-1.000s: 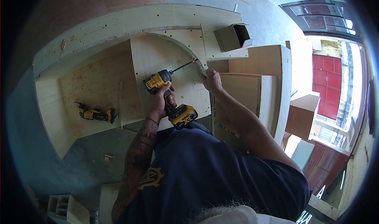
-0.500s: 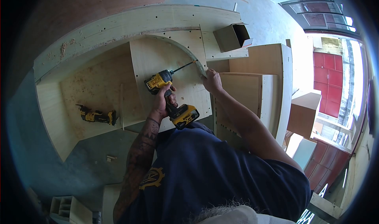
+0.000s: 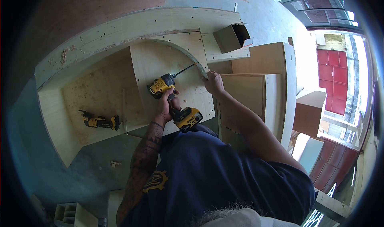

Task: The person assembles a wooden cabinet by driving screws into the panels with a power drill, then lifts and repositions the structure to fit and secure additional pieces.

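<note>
My left hand (image 3: 165, 104) is wrapped round the grip of a yellow and black cordless drill (image 3: 161, 84), whose battery points down toward my shirt. A long thin bit (image 3: 185, 70) sticks out of the drill, and its tip meets a curved wooden strip (image 3: 176, 48). The strip bends across the top of a pale plywood panel (image 3: 176, 67). At its lower right end, the fingers of my right hand (image 3: 215, 83) are closed on the strip. Another yellow and black power tool (image 3: 100, 120) lies to the left, inside the open plywood frame (image 3: 60, 123).
A small open cardboard box (image 3: 229, 39) sits on the plywood at the upper right. Right of my hand stand plywood cabinet boxes (image 3: 244, 93). Small wood scraps (image 3: 116, 163) lie on the floor at the lower left, near a compartmented box (image 3: 74, 215).
The camera view has shifted slightly. Both hands keep their grips, and the bit tip stays at the curved strip.
</note>
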Motion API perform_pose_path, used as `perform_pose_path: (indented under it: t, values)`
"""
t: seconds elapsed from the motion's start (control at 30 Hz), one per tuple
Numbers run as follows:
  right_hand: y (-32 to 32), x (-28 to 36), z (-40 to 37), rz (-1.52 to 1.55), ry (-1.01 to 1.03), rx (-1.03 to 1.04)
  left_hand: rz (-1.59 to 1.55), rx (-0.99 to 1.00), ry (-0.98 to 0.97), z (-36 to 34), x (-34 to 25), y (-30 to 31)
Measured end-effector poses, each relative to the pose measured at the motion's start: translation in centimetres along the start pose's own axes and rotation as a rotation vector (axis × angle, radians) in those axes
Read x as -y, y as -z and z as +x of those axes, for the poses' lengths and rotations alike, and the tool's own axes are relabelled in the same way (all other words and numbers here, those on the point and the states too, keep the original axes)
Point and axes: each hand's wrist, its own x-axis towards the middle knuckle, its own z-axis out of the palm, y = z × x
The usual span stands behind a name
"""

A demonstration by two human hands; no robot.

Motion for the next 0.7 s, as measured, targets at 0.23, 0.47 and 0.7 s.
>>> perform_pose_path:
  t: [0.23,0.47,0.7]
  values:
    - [-0.5,-0.4,-0.1,0.014,0.009,-0.025,-0.026,-0.004,0.016,0.5,-0.2,0.3]
    - [-0.6,-0.5,0.1,-0.006,0.002,-0.023,-0.025,-0.004,0.001,0.6,0.2,0.1]
    - [-1.0,-0.8,0.2,-0.004,0.000,-0.030,-0.049,0.025,0.005,0.9,0.1,0.4]
